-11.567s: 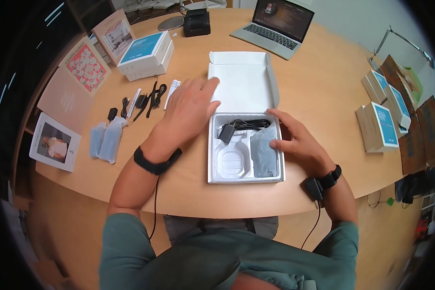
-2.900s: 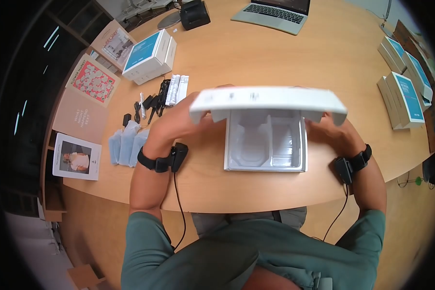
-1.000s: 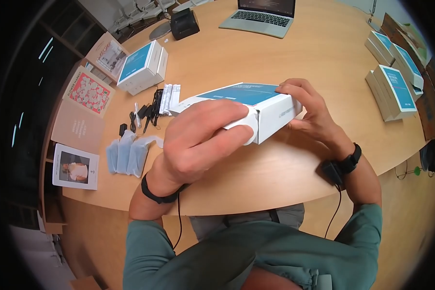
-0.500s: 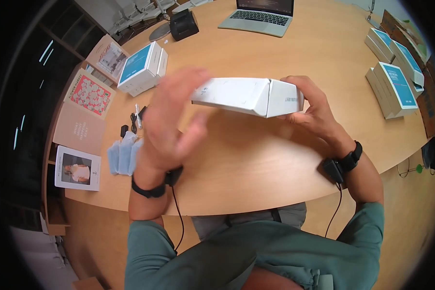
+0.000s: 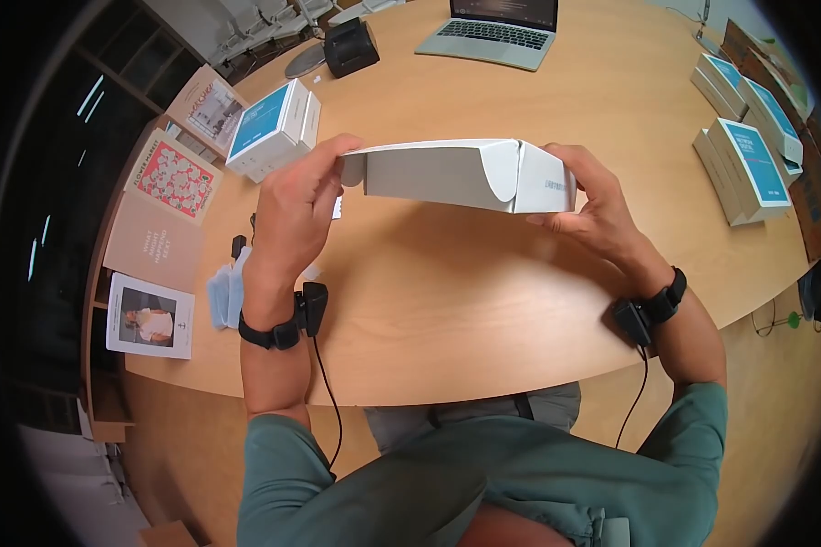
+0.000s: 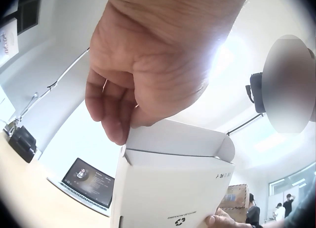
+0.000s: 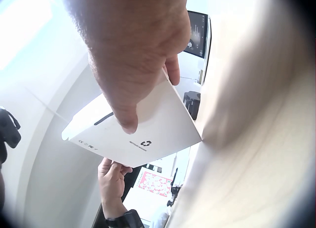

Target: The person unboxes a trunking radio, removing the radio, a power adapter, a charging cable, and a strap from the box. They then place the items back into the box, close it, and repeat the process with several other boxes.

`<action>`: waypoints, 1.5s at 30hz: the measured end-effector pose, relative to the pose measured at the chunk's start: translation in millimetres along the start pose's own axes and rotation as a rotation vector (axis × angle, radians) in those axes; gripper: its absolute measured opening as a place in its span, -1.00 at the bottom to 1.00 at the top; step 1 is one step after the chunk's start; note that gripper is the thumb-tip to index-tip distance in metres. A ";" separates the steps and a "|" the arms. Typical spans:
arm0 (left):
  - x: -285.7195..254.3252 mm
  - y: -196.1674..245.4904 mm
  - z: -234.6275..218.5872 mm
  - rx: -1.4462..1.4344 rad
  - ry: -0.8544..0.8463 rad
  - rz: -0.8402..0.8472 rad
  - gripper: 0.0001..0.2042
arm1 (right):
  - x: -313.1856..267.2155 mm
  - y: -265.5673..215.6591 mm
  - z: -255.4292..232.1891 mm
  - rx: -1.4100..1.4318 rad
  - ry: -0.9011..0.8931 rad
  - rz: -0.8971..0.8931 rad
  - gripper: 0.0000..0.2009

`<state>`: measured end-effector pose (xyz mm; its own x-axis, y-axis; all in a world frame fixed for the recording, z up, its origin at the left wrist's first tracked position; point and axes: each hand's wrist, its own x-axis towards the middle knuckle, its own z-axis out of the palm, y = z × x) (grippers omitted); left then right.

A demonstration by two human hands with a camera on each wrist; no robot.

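A white cardboard box (image 5: 438, 173) is held up over the table, tilted so that a long side with its side flap faces me. My left hand (image 5: 292, 205) pinches a flap at the box's left end between thumb and fingers. In the left wrist view that loose flap stands out from the white box (image 6: 173, 188), which bears a recycling mark on its underside. My right hand (image 5: 602, 201) grips the opposite end, with the thumb (image 7: 129, 122) pressed on the printed underside in the right wrist view. The inside of the box is hidden.
White-and-blue boxes (image 5: 269, 128) are stacked at the back left, and more boxes (image 5: 748, 169) stand at the right. Frosted bags (image 5: 228, 292) lie left of my left forearm, beside small black parts. A laptop (image 5: 488, 41) sits at the back.
The box, earlier open on the table with cables and a bagged item, then emptied, was closed and lifted. It has since tilted, and my left hand, off it half a second ago, holds its left end.
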<state>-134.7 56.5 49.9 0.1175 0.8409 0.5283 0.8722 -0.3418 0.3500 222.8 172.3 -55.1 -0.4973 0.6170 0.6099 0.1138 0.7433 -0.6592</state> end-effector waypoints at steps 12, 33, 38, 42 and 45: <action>-0.4 -13.7 11.8 0.058 -0.066 0.109 -0.58 | -2.4 0.9 1.5 0.096 0.012 0.157 -0.29; -14.8 -7.7 66.4 -0.304 -0.635 -0.077 -0.51 | 5.4 5.3 -17.8 -0.078 -0.067 0.423 -0.52; -20.5 10.6 67.7 -0.331 -0.670 0.053 -0.37 | 2.3 13.5 -15.5 -0.343 -0.067 0.295 -0.66; -37.0 9.3 88.6 -0.550 -0.660 0.127 -0.34 | 3.9 20.0 -34.7 -0.545 -0.180 0.238 -0.62; -27.1 3.9 81.8 -0.354 -0.698 -0.096 -0.46 | 12.8 -5.8 -34.4 -0.931 -0.299 0.219 -0.61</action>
<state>-95.7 66.8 -26.4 0.4223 0.9026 -0.0832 0.7045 -0.2691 0.6567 245.3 184.8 -28.3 -0.5664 0.7690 0.2964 0.7928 0.6067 -0.0589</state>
